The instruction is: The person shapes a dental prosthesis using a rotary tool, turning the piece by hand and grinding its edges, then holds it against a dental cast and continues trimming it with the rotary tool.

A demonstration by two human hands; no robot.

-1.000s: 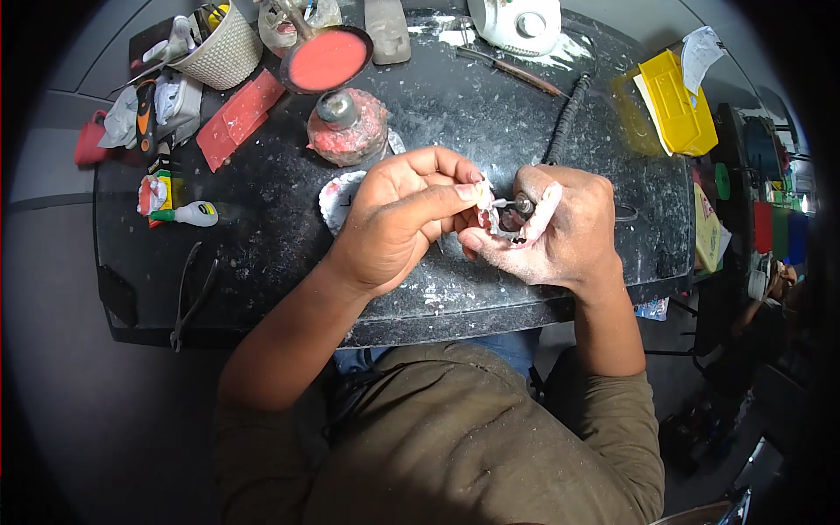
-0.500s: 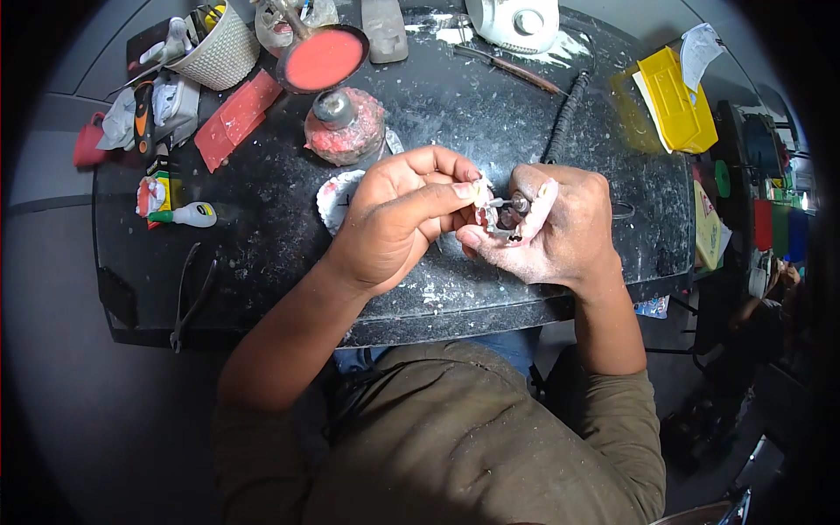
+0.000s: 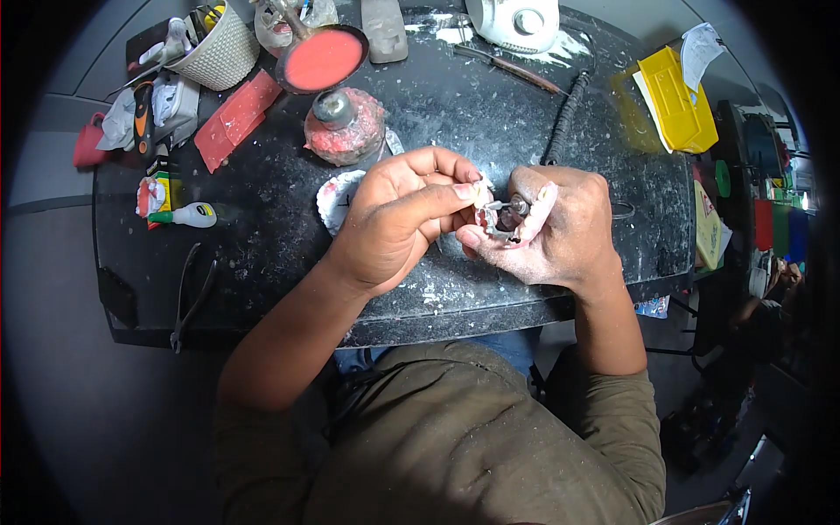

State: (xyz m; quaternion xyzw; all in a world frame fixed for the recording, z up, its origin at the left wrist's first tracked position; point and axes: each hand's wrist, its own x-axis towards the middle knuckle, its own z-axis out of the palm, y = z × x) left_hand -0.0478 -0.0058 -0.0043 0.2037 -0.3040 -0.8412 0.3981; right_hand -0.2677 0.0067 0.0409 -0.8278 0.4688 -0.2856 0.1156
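My left hand [image 3: 394, 214] pinches one side of a partial denture [image 3: 541, 213] between thumb and fingertips. The denture has a metal framework and pinkish-white sides with teeth, and its far side lies against my right hand. My right hand [image 3: 577, 223], dusted with white powder, is wrapped round a rotary handpiece [image 3: 520, 206]. The thin bur points left, close to the side of the denture in my left fingers; whether it touches I cannot tell. Behind my left wrist, a white plaster model [image 3: 332, 203] is partly hidden.
A pan of pink wax [image 3: 324, 59] stands behind a wax-covered burner [image 3: 346, 131]. Red wax sheets [image 3: 236, 120], a woven basket [image 3: 219, 52] and a dropper bottle [image 3: 194, 214] are at left. Pliers [image 3: 192, 297] lie near the front edge. A yellow tray [image 3: 678, 101] sits right of a coiled cord [image 3: 562, 118].
The denture and handpiece tip have shifted very slightly between my hands. Both hands keep nearly the same place and grip.
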